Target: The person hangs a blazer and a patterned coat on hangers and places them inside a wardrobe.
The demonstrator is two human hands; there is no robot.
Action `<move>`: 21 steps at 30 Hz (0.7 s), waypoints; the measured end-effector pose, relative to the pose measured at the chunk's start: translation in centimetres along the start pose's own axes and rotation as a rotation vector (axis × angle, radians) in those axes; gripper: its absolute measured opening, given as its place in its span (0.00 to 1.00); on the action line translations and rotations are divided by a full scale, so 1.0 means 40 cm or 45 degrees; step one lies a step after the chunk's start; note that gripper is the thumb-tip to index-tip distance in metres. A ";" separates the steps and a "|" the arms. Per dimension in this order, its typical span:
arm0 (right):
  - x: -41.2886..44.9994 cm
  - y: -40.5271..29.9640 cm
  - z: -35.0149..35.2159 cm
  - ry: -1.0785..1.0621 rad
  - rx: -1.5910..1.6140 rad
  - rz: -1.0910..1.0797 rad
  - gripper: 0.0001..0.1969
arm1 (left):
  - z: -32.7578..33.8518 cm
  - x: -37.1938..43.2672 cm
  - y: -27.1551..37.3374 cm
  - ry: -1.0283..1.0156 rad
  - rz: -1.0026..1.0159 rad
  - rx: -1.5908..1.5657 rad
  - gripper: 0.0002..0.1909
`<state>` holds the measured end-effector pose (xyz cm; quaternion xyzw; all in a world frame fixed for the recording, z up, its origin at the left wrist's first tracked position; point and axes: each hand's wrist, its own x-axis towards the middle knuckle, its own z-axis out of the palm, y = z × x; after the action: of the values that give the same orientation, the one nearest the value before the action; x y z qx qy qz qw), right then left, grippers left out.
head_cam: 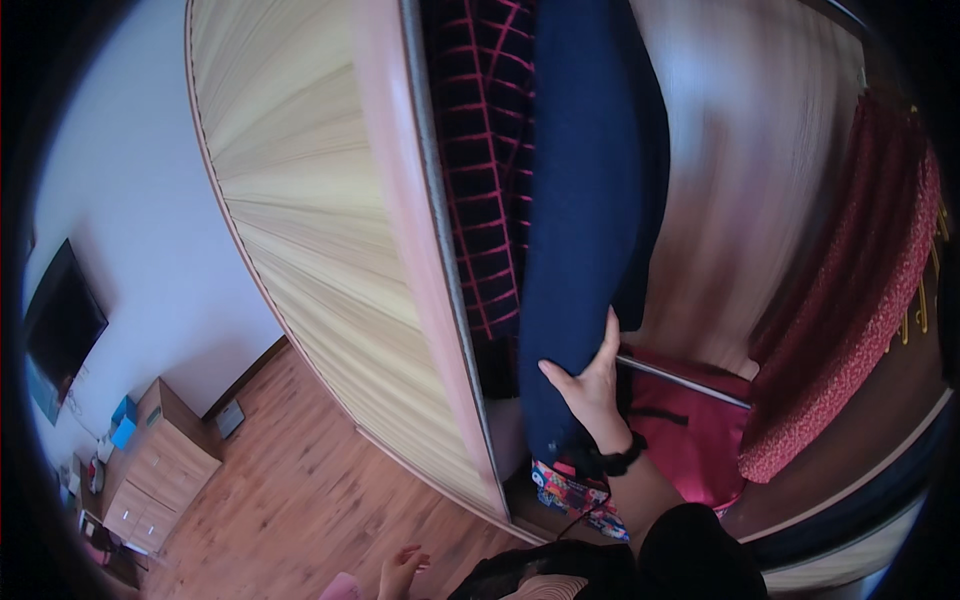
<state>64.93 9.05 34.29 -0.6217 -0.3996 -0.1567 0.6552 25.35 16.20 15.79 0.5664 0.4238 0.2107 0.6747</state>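
Observation:
Inside a wardrobe hangs a dark navy garment (589, 187) with a long sleeve. My right hand (596, 386), with a black band at the wrist, rests against its lower part, thumb and a finger spread apart; whether the cloth is pinched cannot be told. Just left of it hangs a black garment with a pink grid pattern (484, 172). My left hand (405, 566) is low at the bottom edge, fingers slightly curled, touching nothing visible. A dark red garment (840, 300) with a patterned pink-red edge hangs at the right.
A wood-patterned sliding door (315, 225) stands left of the clothes. A metal rail (682, 381) crosses above red fabric (690, 442). A colourful printed bag or cloth (577, 495) lies low in the wardrobe. Further left are a wooden cabinet (161, 480) and a wall-mounted screen (67, 322).

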 end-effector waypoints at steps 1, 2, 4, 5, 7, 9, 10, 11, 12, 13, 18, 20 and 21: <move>0.000 0.025 0.001 0.005 -0.008 0.009 0.50 | 0.007 0.007 0.002 0.001 -0.030 -0.002 0.15; 0.002 0.049 0.001 0.048 -0.102 0.071 0.50 | 0.010 0.011 0.000 0.005 -0.060 -0.005 0.15; 0.028 0.107 -0.002 0.192 -0.138 0.075 0.48 | 0.008 0.009 -0.020 0.005 -0.070 -0.034 0.16; 0.048 0.138 -0.013 0.308 -0.239 0.025 0.47 | 0.009 0.007 -0.027 -0.004 -0.074 -0.071 0.16; 0.083 0.188 -0.024 0.428 -0.464 -0.022 0.46 | 0.013 -0.006 -0.021 -0.016 -0.109 -0.041 0.16; 0.091 0.245 -0.007 0.301 -0.362 0.174 0.43 | 0.006 -0.018 -0.023 -0.019 -0.139 -0.011 0.16; 0.092 0.258 0.006 0.167 -0.253 0.359 0.39 | -0.005 -0.026 -0.034 -0.012 -0.152 -0.013 0.17; 0.096 0.271 0.009 0.158 -0.247 0.367 0.39 | -0.015 -0.031 -0.044 -0.006 -0.165 -0.015 0.18; 0.102 0.279 0.005 -0.028 -0.226 0.393 0.35 | -0.021 -0.032 -0.053 0.001 -0.173 -0.017 0.18; 0.107 0.286 0.001 -0.213 -0.203 0.417 0.31 | -0.025 -0.031 -0.060 0.007 -0.176 -0.014 0.17; 0.048 0.269 0.037 -0.481 0.097 0.363 0.28 | -0.011 -0.040 -0.073 0.056 -0.215 -0.004 0.16; 0.006 0.288 0.050 -0.542 0.132 0.418 0.34 | 0.005 -0.030 -0.077 -0.016 -0.163 -0.021 0.17; -0.005 0.289 0.052 -0.572 0.097 0.422 0.35 | 0.013 -0.027 -0.077 -0.014 -0.171 -0.020 0.17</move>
<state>72.23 13.01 25.98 -0.6728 -0.4333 0.1095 0.5896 24.58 14.23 13.25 0.5326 0.4552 0.1652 0.6941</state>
